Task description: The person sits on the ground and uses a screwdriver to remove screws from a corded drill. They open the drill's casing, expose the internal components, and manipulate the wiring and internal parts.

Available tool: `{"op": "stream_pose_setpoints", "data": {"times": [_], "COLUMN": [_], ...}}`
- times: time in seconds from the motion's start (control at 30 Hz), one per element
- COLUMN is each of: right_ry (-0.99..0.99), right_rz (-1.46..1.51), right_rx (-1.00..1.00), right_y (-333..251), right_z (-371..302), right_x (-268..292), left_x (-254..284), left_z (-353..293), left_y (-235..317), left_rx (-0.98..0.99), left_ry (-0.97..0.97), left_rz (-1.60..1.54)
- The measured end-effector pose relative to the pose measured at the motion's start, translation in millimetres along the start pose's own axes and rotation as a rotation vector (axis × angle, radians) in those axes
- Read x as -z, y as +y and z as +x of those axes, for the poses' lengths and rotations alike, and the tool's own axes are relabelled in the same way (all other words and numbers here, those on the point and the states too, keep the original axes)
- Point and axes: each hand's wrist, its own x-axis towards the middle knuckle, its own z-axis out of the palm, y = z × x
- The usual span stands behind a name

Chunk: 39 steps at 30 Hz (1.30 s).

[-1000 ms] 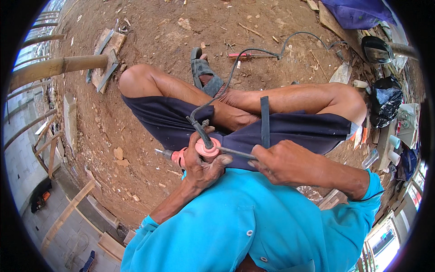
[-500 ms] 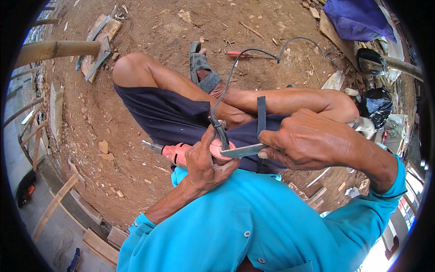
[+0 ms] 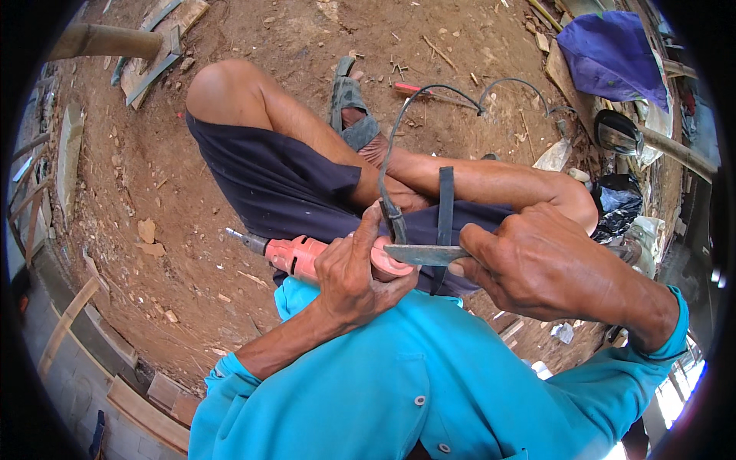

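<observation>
Head view: fingers [image 3: 366,230] of the left hand [image 3: 349,276] are clenched around the rear of an orange power drill [image 3: 307,255], thumb raised along its black cord [image 3: 395,169]. That drill lies across the person's lap, over the dark shorts [image 3: 268,184], with its chuck end pointing toward the person's left. The right hand [image 3: 537,264] grips a flat grey metal blade [image 3: 425,254] between thumb and forefingers, its tip resting against the pale end of the drill just beside the left thumb. A dark narrow strap [image 3: 445,207] crosses just behind the blade.

To do this well, I judge the left hand should keep the drill pinned firmly on the thigh while the blade is pressed gently and squarely, with the left thumb kept out of the blade's path and the cord held aside.

Counted: one drill, one blade, one cord, one strap, two hands. Farther out on the dirt floor [image 3: 176,207] sit one grey sandal [image 3: 349,103], one red-handled tool [image 3: 418,90] and one purple cloth [image 3: 606,50].
</observation>
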Motion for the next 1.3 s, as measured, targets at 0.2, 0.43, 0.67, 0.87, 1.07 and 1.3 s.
{"op": "stream_pose_setpoints", "data": {"times": [0.2, 0.43, 0.67, 0.87, 1.07, 1.3], "right_ry": [0.111, 0.170, 0.124, -0.074, -0.039, -0.301], "right_rz": [-0.065, -0.084, -0.171, -0.208, -0.270, -0.295], "right_rx": [-0.076, -0.155, -0.111, -0.162, -0.002, -0.135], "right_y": [-14, -25, -25, -36, -32, -29], "right_z": [-3, -15, -8, 2, 8, 25], "right_x": [-10, -17, 5, 13, 20, 28], "left_x": [0, -6, -14, -13, -15, -16], "left_z": [1, 5, -5, -6, -6, -6], "left_y": [2, 5, 6, 5, 7, 7], "left_rx": [0.022, -0.005, -0.032, -0.025, -0.030, -0.006], "left_ry": [-0.011, -0.022, 0.045, 0.016, 0.021, -0.005], "left_rz": [0.059, 0.046, 0.063, 0.010, 0.021, 0.030]}}
